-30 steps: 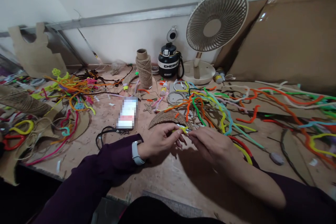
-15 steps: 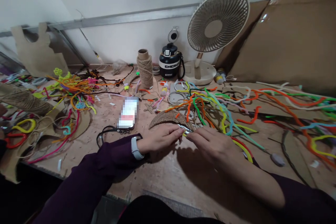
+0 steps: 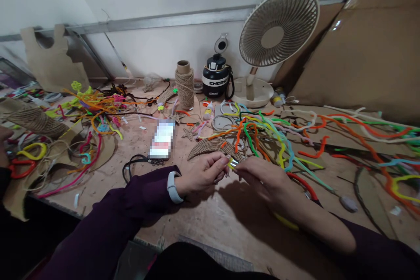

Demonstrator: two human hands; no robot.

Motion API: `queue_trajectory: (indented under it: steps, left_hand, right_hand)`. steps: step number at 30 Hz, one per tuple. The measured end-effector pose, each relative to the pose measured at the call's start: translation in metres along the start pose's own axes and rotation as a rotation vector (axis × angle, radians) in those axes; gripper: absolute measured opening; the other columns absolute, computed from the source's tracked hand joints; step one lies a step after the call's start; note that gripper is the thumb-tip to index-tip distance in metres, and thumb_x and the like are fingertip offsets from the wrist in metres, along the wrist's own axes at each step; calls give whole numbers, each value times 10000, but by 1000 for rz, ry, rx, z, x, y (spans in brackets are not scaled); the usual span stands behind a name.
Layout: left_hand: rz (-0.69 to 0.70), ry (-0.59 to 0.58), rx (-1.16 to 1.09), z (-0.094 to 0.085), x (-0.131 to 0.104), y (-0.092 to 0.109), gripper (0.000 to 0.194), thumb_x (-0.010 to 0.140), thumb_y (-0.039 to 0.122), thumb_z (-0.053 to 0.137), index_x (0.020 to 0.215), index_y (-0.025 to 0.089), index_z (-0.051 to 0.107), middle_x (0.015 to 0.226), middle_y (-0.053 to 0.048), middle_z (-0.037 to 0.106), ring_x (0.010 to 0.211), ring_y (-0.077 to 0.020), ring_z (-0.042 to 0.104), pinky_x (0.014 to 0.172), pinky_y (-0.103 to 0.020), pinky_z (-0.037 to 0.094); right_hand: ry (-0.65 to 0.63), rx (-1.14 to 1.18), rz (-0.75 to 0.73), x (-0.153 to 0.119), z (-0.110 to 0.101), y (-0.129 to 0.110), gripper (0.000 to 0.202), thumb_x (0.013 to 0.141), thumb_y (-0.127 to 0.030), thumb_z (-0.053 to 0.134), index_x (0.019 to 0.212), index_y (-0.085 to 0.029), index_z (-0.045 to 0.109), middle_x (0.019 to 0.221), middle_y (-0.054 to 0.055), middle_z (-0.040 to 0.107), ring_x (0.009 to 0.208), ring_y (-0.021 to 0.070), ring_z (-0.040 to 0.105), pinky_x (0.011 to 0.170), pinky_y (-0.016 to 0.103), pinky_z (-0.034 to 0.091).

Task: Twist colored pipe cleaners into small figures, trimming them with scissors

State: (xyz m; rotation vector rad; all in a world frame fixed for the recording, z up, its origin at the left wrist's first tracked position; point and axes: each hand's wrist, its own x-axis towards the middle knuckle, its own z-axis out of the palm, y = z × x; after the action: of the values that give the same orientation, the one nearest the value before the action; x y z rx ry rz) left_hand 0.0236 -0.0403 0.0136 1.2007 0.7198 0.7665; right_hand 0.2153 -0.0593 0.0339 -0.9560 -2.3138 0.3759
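In the middle of the head view, my left hand [image 3: 206,173] pinches a thin yellow strip [image 3: 232,164] that looks like a pipe cleaner, with a small shiny pale piece on it. My right hand [image 3: 262,177] grips the strip's other side, its fingers bent down and partly hidden. A yellow length [image 3: 286,221] shows beneath my right forearm; whether it belongs to the same strip I cannot tell. Just beyond my fingertips lies a crescent covered in twine [image 3: 210,145]. Beside my right forearm is a curved red handle [image 3: 304,185].
A phone [image 3: 161,139] with a black strap lies to the left. Behind stand a twine spool [image 3: 185,87], a black bottle [image 3: 215,79] and a fan [image 3: 278,28]. Coloured pipe cleaners [image 3: 282,140] spread rightward. Scissors [image 3: 24,162] lie near another person's hand [image 3: 5,142].
My left fingers have curled into a tighter pinch, and more of the yellow strip shows between my hands. The yellow length by my right forearm has shifted nearer me. The view has moved slightly.
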Motion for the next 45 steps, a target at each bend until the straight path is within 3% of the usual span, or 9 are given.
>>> queue_trajectory:
  steps: [9, 17, 20, 23, 25, 27, 32, 37, 45]
  left_hand:
    - [-70, -103, -150, 2, -7, 10, 473, 806, 613, 566, 711, 158, 476, 456, 92, 380, 362, -31, 292, 381, -180, 209]
    - [-204, -315, -267, 8, -18, 18, 423, 797, 548, 624, 698, 163, 481, 430, 106, 344, 319, -28, 222, 330, -190, 175]
    - [-105, -175, -305, 11, -11, 14, 409, 814, 542, 604, 724, 156, 503, 474, 81, 417, 365, -43, 334, 380, -191, 247]
    - [45, 187, -397, 14, -1, 10, 393, 789, 530, 640, 799, 149, 545, 653, 29, 562, 556, -67, 514, 517, -186, 352]
    - [66, 322, -442, 15, 4, 8, 344, 795, 486, 653, 870, 158, 576, 773, -1, 617, 707, -96, 570, 619, -199, 399]
    - [63, 385, -469, 15, 7, 7, 294, 816, 442, 643, 918, 170, 598, 864, -20, 641, 814, -118, 580, 691, -218, 417]
    - [47, 354, -486, 19, 5, 1, 306, 826, 450, 623, 933, 164, 624, 923, -54, 639, 841, -147, 569, 702, -247, 432]
    - [58, 303, -487, 20, 4, -4, 362, 735, 489, 708, 834, 148, 638, 754, -10, 580, 673, -107, 484, 606, -220, 372]
    - [139, 302, -271, 10, 3, 8, 372, 674, 456, 775, 697, 128, 602, 690, 16, 549, 676, -94, 477, 688, -232, 396]
  right_hand:
    - [-278, 623, 333, 15, -14, 19, 361, 885, -496, 556, 835, -153, 657, 737, 24, 624, 670, 133, 576, 615, 247, 465]
    - [-387, 609, 305, 20, -16, 35, 455, 823, -584, 591, 787, -138, 674, 697, 19, 633, 646, 135, 584, 614, 257, 470]
    - [-143, 291, 265, 22, -15, 42, 420, 852, -549, 563, 846, -149, 694, 792, 59, 687, 744, 187, 635, 694, 321, 508]
    - [284, -55, 210, 21, -19, 39, 322, 884, -442, 561, 972, -153, 675, 997, 135, 684, 962, 263, 607, 874, 460, 460]
    - [408, -190, 82, 19, -22, 28, 194, 883, -342, 585, 932, -175, 669, 926, 114, 689, 914, 247, 608, 859, 440, 464]
    - [319, -128, 12, 16, -18, 12, 141, 895, -282, 571, 850, -181, 658, 798, 73, 674, 763, 197, 605, 736, 352, 489]
    - [13, 284, 247, 16, 12, -16, 244, 914, -377, 534, 975, -166, 642, 864, 65, 687, 757, 174, 624, 666, 291, 499]
    - [34, 696, 467, 17, 25, -15, 352, 859, -508, 573, 797, -166, 630, 735, 23, 614, 686, 151, 568, 636, 269, 467]
    - [-65, 921, 647, 15, 17, -10, 397, 766, -554, 676, 721, -163, 621, 651, 2, 586, 608, 120, 499, 573, 255, 378]
